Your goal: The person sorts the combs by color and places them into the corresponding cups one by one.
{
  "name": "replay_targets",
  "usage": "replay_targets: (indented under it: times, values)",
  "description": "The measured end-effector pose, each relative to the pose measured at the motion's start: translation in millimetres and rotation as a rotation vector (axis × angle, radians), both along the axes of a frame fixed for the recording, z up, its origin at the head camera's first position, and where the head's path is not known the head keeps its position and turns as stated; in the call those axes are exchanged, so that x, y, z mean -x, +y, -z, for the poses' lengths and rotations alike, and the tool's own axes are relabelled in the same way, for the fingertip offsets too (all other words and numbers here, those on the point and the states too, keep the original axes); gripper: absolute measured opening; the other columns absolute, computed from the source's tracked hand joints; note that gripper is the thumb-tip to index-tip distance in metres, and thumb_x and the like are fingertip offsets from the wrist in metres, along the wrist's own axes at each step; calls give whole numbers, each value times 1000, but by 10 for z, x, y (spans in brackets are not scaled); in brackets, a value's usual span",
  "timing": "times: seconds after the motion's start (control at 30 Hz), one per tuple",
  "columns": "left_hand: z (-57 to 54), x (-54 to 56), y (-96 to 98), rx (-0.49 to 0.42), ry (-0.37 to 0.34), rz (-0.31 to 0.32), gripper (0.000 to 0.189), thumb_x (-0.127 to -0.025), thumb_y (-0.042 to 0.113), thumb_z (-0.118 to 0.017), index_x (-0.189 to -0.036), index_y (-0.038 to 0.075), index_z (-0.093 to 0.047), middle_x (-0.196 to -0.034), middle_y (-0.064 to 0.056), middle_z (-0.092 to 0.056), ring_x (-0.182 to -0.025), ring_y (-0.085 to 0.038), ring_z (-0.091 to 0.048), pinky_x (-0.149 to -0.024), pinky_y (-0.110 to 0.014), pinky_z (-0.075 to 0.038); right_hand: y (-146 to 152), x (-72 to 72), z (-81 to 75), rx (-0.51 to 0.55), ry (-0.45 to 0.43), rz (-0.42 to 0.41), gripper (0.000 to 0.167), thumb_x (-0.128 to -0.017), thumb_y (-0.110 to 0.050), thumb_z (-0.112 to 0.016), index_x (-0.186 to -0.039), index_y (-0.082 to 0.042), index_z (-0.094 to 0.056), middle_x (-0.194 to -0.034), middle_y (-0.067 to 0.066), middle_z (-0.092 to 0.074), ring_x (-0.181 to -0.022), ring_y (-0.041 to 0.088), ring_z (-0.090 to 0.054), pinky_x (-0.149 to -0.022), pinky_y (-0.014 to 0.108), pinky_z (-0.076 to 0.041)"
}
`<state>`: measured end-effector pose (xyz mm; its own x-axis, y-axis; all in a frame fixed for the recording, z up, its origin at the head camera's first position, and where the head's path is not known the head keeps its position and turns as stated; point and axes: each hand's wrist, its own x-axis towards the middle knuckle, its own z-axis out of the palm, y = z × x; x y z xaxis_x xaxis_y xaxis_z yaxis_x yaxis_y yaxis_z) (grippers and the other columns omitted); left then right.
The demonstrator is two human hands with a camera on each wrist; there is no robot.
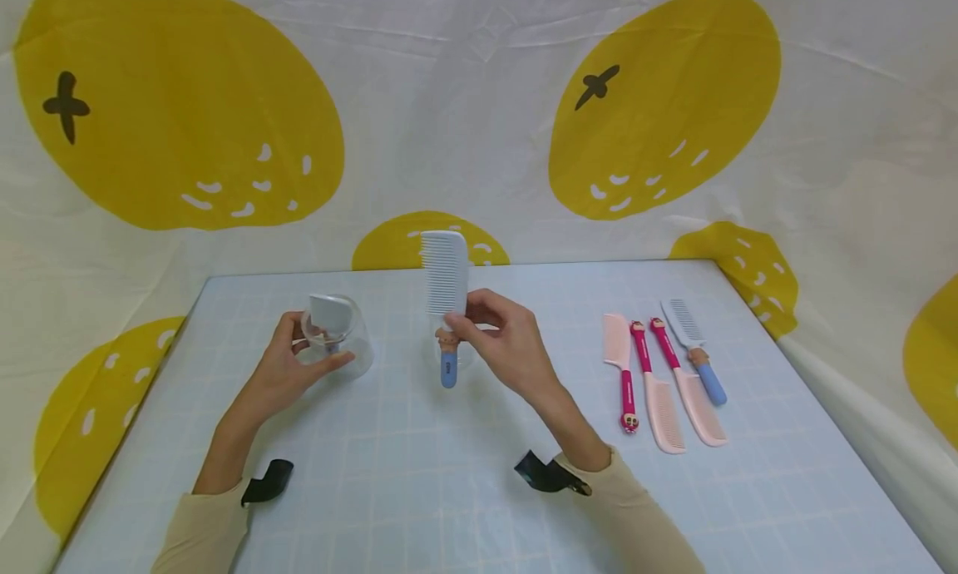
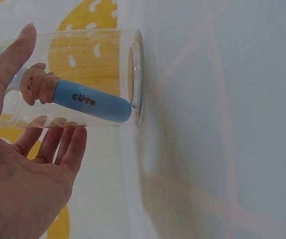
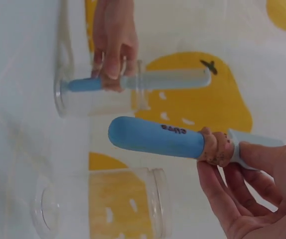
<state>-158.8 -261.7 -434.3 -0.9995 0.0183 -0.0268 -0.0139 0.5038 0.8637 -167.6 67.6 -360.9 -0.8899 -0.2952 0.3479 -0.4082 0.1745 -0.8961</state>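
My left hand (image 1: pixel 283 377) grips a clear glass jar (image 2: pixel 95 42) round its side, thumb and fingers on opposite walls. Inside stands a comb (image 1: pixel 329 313) with a pale blue head, a small brown bear figure and a blue handle, leaning a little with its handle end at the base. Between thumb and fingers my right hand (image 1: pixel 516 345) pinches a matching pale blue comb (image 1: pixel 446 279) near the bear, teeth end up and handle (image 3: pixel 155 137) hanging down. Just behind that comb is a second clear jar (image 3: pixel 120 204), with nothing inside, partly hidden in the head view.
To the right lie three pink combs (image 1: pixel 617 341) with magenta handles and another blue-handled comb (image 1: pixel 698 353). A pale blue checked cloth (image 1: pixel 419 491) covers the table. Behind it hangs a white curtain (image 1: pixel 449 141) with yellow fruit prints.
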Motion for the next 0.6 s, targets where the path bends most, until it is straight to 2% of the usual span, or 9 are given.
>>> replay_targets:
  times: [0.33, 0.6]
  values:
    - [-12, -8, 24, 27, -4, -25, 99, -85, 46, -83, -149, 3, -21, -152, -25, -33, -143, -49, -32, -113, -68, -31, -273, -34, -38, 105, -20, -45, 24, -97, -12, -73, -119, -4, -69, -114, 9, -72, -100, 20, -72, -87, 33, -60]
    - [-4, -2, 26, 4, 18, -4, 95, -87, 38, -84, -149, 3, -21, -152, -24, -33, -143, -47, -32, -114, -67, -32, -451, -88, -52, 156, -13, -70, 26, -98, -15, -72, -121, -5, -69, -119, 10, -69, -104, 20, -71, -89, 32, -59]
